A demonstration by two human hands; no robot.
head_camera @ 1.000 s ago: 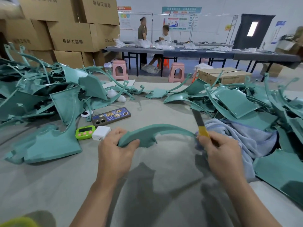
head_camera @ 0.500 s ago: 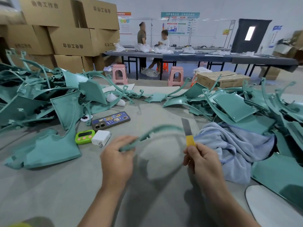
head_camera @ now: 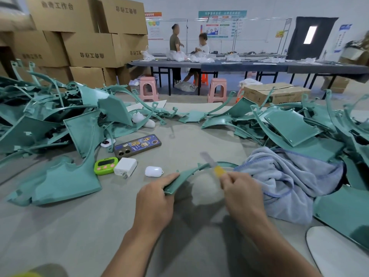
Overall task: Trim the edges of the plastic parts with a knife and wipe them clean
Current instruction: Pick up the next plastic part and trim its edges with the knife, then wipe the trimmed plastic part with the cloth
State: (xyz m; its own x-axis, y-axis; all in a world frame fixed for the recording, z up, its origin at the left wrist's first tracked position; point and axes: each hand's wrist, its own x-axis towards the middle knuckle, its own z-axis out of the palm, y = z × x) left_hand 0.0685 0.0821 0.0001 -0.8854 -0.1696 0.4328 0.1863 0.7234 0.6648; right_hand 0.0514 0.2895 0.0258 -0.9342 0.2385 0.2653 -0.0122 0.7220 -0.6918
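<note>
- The grey tabletop point(head_camera: 60, 226) carries everything; a left heap of plastic parts point(head_camera: 50, 120) fills the far left and a right heap point(head_camera: 289, 126) fills the far right.
- A pale blue cloth point(head_camera: 289, 180) lies crumpled at near right, below the right heap; no hand is on it, so wiping is not yet begun, I judge.
- The curved plastic part point(head_camera: 185, 175) sits mid-scene, between the hands; its long axis runs from near left up and across to the right, and its thin end reaches the cloth's edge in this view.
- The left hand point(head_camera: 155, 198) grips the part's broad near-left end, thumb on top; the right hand point(head_camera: 239, 188) is curled round the knife point(head_camera: 218, 170) at its yellow handle, and is the nearer hand to the arch.
- The blade is motion-blurred and leans far-left across the arch; the trimming stroke, I judge, must follow that edge along the axis.
- Half a second ago the blade stood upright at the arch's right end; now it tilts left and crosses nearer the middle.
</note>
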